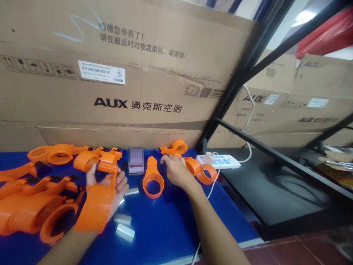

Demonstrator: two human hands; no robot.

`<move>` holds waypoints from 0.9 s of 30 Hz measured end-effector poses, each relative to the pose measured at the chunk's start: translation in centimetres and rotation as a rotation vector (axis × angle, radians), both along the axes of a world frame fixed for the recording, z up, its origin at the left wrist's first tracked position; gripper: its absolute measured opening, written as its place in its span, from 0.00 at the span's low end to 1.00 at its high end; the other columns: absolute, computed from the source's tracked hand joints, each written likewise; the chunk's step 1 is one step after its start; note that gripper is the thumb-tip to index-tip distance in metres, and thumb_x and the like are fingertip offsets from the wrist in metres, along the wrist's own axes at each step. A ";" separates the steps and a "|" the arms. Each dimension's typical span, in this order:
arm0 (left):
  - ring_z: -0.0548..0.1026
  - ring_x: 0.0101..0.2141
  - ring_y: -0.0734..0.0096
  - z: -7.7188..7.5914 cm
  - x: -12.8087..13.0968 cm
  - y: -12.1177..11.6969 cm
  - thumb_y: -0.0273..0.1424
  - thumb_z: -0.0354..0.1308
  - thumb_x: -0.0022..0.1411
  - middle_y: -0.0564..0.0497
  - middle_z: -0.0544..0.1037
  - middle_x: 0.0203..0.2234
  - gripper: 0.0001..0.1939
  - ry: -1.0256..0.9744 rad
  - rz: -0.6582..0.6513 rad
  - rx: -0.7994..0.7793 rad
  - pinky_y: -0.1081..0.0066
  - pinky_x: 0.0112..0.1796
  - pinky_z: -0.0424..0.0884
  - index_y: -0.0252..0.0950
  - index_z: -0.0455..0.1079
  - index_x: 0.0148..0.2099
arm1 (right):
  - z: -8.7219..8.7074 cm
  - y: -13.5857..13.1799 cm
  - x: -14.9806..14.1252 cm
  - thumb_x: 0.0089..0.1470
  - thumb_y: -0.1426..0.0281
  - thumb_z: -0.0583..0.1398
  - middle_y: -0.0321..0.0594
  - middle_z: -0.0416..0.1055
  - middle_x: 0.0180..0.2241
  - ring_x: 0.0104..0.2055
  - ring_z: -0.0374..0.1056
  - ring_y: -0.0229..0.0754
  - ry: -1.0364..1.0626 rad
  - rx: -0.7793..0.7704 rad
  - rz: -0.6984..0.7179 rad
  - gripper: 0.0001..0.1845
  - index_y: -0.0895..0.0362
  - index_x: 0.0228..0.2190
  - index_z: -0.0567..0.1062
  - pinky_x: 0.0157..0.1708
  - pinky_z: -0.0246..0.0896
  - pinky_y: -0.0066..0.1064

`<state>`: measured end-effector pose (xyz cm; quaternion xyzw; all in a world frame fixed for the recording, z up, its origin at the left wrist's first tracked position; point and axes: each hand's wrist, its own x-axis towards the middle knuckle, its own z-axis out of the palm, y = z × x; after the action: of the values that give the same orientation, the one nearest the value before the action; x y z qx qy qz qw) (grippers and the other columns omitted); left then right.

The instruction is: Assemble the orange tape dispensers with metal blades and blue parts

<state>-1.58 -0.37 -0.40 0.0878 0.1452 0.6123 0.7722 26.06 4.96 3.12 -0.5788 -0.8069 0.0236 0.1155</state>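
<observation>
Left half of the blue tabletop (165, 235): left grip (117, 191) raised, thumb and fingers curled around an orange ring-shaped piece (95, 209), its wide band hanging toward the near edge. Right grip (176, 171) reaches toward the far edge, fingers bent downward among dark blue parts; cannot tell whether it grasps anything.

Between the two, one orange ring with a tapered handle (153, 180) lies flat, just beside the right grip. A phone (136, 167) lies near the far edge, left of that ring. Below the phone, small silver metal pieces (125, 232) lie scattered, well in from the near edge.

More orange pieces crowd the left edge (35, 206) and line the far left corner (59, 154); others sit near the far right corner (206, 173). White power strip (233, 162) by that corner, plug in it; white cable (213, 186) runs down the right side past the near edge. Cardboard box (138, 81) stands behind the far edge.
</observation>
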 end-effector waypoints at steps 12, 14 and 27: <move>0.69 0.25 0.66 -0.8 0.5 -0.5 0.55 0.55 0.63 0.47 0.71 0.25 0.27 0.083 -0.164 0.118 0.67 0.26 0.70 0.33 0.74 0.39 | 1.5 0.5 0.9 0.64 0.73 0.55 0.44 0.80 0.44 0.47 0.76 0.48 0.524 0.332 -0.084 0.13 0.54 0.46 0.76 0.48 0.67 0.38; 0.69 0.25 0.66 -0.9 0.5 -0.5 0.55 0.55 0.63 0.47 0.71 0.25 0.27 0.082 -0.161 0.108 0.67 0.25 0.71 0.33 0.74 0.39 | 1.5 0.5 0.8 0.64 0.72 0.55 0.44 0.80 0.44 0.46 0.77 0.48 0.518 0.336 -0.063 0.13 0.54 0.46 0.77 0.48 0.68 0.39; 0.77 0.29 0.58 -0.2 1.3 -1.1 0.54 0.63 0.57 0.39 0.80 0.35 0.29 0.143 -0.305 0.160 0.65 0.27 0.72 0.32 0.77 0.47 | 2.7 -1.3 -1.4 0.66 0.67 0.57 0.44 0.79 0.40 0.43 0.75 0.48 1.091 0.498 -0.029 0.08 0.53 0.41 0.77 0.46 0.71 0.41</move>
<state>-0.33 -1.48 -0.64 0.2132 0.1357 0.4900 0.8343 24.70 3.61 5.79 -0.4497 -0.6046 0.1260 0.6453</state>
